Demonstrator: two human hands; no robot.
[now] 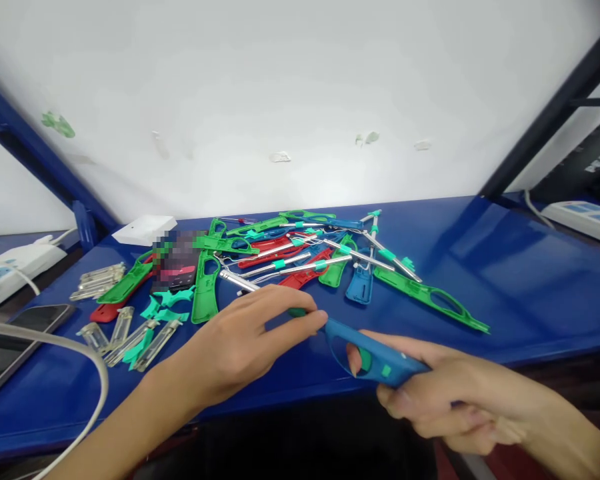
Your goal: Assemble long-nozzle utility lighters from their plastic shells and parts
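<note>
The blue frame (pixel 380 353), probably light and stiff, is gripped by its end in the curled right hand (pixel 445 400). The hold of the near-pinched left hand (pixel 245 337) cannot be told.

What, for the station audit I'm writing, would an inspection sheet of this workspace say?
Surface: blue tabletop, backed by a white panel.
Work piece: blue plastic piece with an oval opening, held in the right hand.
Clutter: green parts, red parts, silvery rods and clear pieces scattered; white box behind, dark phone-like device at left.
Hands: right hand closed around the blue plastic piece; left hand near its opposite end, contact unclear.
Cables: white cable curves across the lower left; another cable at right.
Surroundings: patchy marks on the panel; blue frame bar left; black item lettered PEAK right.
</note>
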